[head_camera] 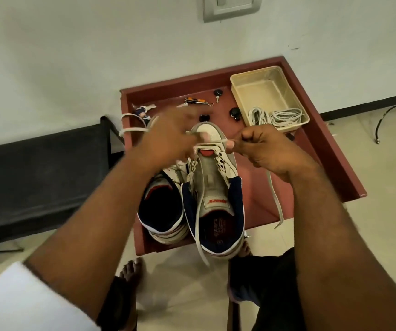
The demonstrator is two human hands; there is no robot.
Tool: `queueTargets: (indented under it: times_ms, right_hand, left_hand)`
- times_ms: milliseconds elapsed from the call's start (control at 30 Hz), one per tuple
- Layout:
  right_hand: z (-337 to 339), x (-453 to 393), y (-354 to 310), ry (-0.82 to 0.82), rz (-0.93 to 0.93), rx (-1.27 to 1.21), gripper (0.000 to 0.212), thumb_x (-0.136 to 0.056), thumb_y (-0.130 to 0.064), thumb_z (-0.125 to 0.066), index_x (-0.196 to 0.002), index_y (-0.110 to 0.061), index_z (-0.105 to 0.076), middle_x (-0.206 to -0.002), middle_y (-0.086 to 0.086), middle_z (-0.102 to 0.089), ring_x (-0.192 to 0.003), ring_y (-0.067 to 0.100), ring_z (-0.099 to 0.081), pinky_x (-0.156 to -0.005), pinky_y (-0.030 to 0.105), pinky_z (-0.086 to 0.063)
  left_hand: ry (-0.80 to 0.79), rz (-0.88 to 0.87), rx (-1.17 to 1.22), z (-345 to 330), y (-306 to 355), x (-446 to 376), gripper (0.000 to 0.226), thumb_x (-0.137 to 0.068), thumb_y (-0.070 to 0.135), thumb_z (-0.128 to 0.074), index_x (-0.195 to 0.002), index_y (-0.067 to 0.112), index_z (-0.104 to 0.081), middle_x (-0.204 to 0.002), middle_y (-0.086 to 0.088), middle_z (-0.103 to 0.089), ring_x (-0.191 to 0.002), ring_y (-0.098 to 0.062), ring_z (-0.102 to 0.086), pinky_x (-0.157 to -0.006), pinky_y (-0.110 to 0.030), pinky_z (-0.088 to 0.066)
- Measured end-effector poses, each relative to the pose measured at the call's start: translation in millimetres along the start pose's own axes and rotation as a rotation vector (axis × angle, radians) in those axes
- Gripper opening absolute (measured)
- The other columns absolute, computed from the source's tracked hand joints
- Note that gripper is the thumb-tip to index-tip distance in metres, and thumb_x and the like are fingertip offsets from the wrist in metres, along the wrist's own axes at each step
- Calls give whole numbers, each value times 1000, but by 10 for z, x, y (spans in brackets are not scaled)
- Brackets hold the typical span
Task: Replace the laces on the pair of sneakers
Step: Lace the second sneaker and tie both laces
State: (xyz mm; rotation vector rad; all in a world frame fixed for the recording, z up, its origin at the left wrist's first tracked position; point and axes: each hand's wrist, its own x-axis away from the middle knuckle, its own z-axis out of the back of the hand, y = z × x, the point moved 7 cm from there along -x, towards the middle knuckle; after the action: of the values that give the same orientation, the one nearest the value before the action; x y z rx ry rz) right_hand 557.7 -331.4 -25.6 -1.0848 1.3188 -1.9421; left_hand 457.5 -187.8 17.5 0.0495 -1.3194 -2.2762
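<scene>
Lacing of the first sneaker is only at its start

The right sneaker [212, 187] stands at 6 o'clock on the tabletop [330, 158]; the right hand [263, 149] pinches the lace [274, 192] near the toe, while the left hand [168, 137] is blurred, so its grip cannot be told. The left sneaker [163, 206] seems unlaced, and more laces [278, 117] wait in the tray [237, 91] at 1 o'clock.

Home: tiled floor [371, 163], wall switch [231, 7]
</scene>
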Motion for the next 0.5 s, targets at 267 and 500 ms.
queueTargets:
  times_ms: [267, 500]
  right_hand:
    - [269, 116, -1, 38, 13, -1, 28, -79, -25, -73, -90, 1, -71, -63, 12, -50, -55, 16, -39, -48, 23, -35]
    - [294, -13, 288, 59, -151, 359, 21, -87, -35, -69, -82, -16, -73, -68, 4, -62, -62, 21, -50, -64, 30, -43]
  left_hand:
    - [198, 49, 280, 310, -107, -162, 3, -82, 8, -75, -84, 11, -75, -63, -1, -71, -47, -8, -57, -52, -22, -50]
    - [524, 216, 165, 828, -447, -266, 13, -79, -1, -68, -78, 10, -74, -66, -9, -70, -40, -12, -56, -49, -24, -50]
